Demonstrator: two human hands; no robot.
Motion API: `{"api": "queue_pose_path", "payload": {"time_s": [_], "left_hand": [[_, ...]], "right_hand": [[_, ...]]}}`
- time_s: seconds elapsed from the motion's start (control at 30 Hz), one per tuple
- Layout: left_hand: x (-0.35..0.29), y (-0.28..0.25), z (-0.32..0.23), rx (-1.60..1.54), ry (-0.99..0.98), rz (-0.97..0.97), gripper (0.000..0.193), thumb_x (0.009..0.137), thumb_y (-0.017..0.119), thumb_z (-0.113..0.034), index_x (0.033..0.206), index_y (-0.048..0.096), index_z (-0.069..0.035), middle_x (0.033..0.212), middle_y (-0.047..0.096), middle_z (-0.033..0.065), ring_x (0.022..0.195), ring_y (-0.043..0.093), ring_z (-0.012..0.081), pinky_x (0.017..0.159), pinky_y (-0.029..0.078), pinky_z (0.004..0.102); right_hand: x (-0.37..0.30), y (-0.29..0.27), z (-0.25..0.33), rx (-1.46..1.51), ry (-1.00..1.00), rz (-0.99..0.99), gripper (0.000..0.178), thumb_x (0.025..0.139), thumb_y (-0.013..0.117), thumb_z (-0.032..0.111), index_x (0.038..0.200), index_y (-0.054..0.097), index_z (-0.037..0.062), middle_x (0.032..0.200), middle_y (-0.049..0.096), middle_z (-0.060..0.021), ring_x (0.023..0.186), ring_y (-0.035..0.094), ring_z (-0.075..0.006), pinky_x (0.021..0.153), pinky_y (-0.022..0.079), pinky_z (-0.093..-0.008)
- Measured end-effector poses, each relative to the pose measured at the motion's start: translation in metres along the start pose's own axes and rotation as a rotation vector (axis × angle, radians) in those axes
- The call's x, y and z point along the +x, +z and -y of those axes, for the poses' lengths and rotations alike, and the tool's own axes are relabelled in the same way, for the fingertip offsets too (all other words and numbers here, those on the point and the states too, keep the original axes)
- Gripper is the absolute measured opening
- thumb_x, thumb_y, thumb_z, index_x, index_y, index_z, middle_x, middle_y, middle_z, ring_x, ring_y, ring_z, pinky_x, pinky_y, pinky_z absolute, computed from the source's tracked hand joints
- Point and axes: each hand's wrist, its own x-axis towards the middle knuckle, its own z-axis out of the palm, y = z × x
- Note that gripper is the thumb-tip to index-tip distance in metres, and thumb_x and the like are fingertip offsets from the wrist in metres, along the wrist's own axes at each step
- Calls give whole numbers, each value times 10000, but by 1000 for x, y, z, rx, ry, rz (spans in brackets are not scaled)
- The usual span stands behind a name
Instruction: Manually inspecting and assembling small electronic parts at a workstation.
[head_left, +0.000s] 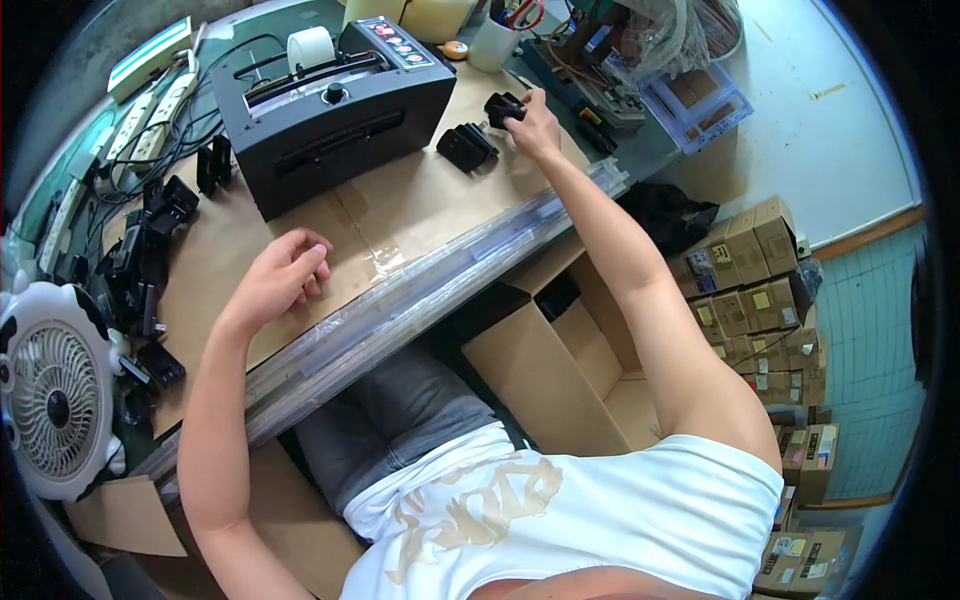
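Note:
My right hand (535,128) reaches to the far right of the cardboard-covered table and grips a small black plastic block (503,110), shaped like a power adapter. Just left of it, a second black block (467,148) of similar look lies on the cardboard. My left hand (282,272) rests near the table's front edge, fingers loosely bent and apart, with nothing seen in them. Beyond that hand stands a black tape dispenser machine (330,140) with a white roll on top. Several black plastic pieces (130,260) are heaped along the left side of the table.
A white fan (60,390) stands at the left, below power strips (165,115) and tangled cables. Clear plastic strips (400,290) run along the table's front edge. An open carton (545,370) sits below it. At the back right are a pen cup (493,45) and stacked boxes (745,245).

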Motion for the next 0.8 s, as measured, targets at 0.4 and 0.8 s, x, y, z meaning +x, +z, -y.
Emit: {"api": "queue_pose_path", "payload": {"time_s": [0.4, 0.8], "left_hand": [[0, -3, -1, -3, -1, 11, 269, 992, 490, -218, 1136, 577, -9, 844, 607, 27, 673, 531, 84, 567, 447, 217], [0, 0, -2, -1, -7, 0, 266, 990, 492, -217, 1131, 575, -8, 851, 605, 36, 673, 531, 89, 565, 456, 220]], "right_hand": [[-6, -8, 25, -143, -433, 137, 314, 821, 611, 181, 1121, 624, 85, 994, 676, -149, 859, 637, -329, 798, 515, -397], [-10, -1, 4, 156, -264, 264, 269, 834, 568, 125, 1075, 677, 79, 1017, 682, -136, 875, 644, -317, 797, 517, -376]]}}
